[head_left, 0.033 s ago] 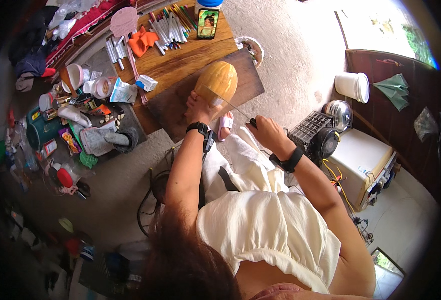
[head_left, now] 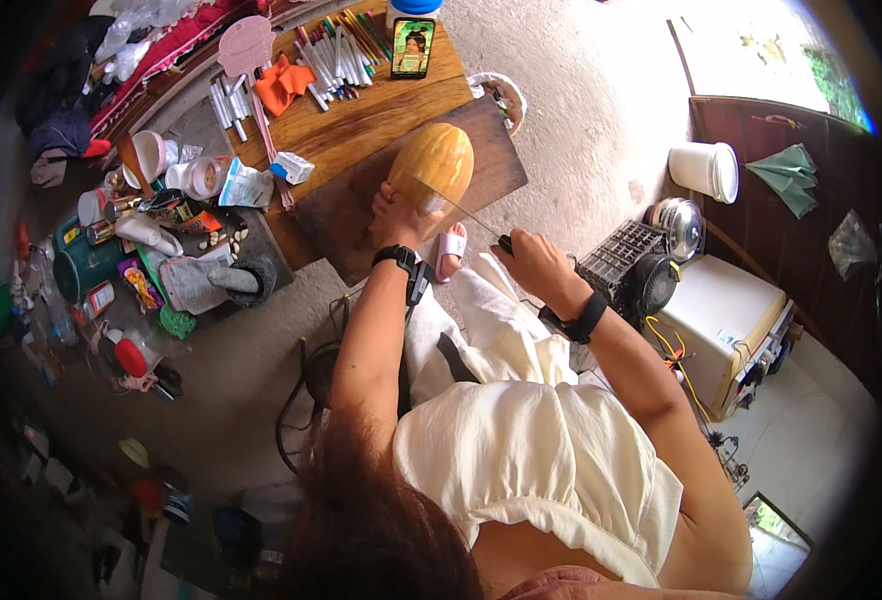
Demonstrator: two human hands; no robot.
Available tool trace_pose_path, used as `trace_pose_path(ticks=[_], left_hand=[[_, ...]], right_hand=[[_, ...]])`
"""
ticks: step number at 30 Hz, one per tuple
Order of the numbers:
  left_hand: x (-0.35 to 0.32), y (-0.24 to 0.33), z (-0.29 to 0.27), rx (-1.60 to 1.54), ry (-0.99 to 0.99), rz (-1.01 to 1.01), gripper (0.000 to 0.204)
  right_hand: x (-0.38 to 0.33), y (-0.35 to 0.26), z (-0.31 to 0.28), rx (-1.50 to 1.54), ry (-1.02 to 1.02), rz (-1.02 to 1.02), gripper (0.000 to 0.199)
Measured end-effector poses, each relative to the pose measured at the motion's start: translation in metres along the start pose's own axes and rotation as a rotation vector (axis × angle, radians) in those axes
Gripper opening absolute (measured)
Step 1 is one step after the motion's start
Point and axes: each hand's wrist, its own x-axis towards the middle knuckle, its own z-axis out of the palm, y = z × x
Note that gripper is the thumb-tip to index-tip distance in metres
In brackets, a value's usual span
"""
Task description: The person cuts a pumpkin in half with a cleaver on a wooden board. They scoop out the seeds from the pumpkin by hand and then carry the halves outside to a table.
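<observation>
The whole view is almost the same as in the earlier frame: the wooden surface point(head_left: 401, 110) and the dark board point(head_left: 501, 165) at its near edge sit only a touch further left in it, a slip slight enough to come from the head alone. The big yellow squash point(head_left: 441, 150) lies on that board, its long side pointing away from the person, and shows no clear turn or roll between the two frames. The right hand point(head_left: 536, 265) stays off to the squash's near right, fingers closed round the black handle of a knife point(head_left: 505, 243). The left hand point(head_left: 393, 212) stays on the squash's near left end, fingers bent against the skin; how tightly they press, or how far apart they are, cannot be told. The thin blade slants across the near part of the squash, just beyond the left fingers, at the same angle as before. No split or loose piece shows, so the cutting appears no further along; whether the edge has bitten into the skin is too small to tell.
</observation>
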Motion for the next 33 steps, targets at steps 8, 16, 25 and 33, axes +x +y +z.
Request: trace_pose_path(ticks=[8, 16, 25, 33], left_hand=[[-0.014, 0.018, 0.016, -0.018, 0.125, 0.035, 0.122], [-0.004, 0.007, 0.038, -0.018, 0.205, 0.054, 0.123], [-0.008, 0.007, 0.026, -0.065, 0.187, 0.093, 0.121], [0.000, -0.004, 0.039, 0.024, 0.323, 0.180, 0.122]], right_hand=[[0.002, -0.004, -0.025, -0.106, -0.017, -0.052, 0.033], [0.005, -0.006, -0.035, -0.141, -0.029, -0.080, 0.024], [0.010, -0.010, -0.041, -0.138, -0.054, -0.148, 0.035], [0.008, -0.028, -0.053, -0.168, -0.088, -0.165, 0.030]])
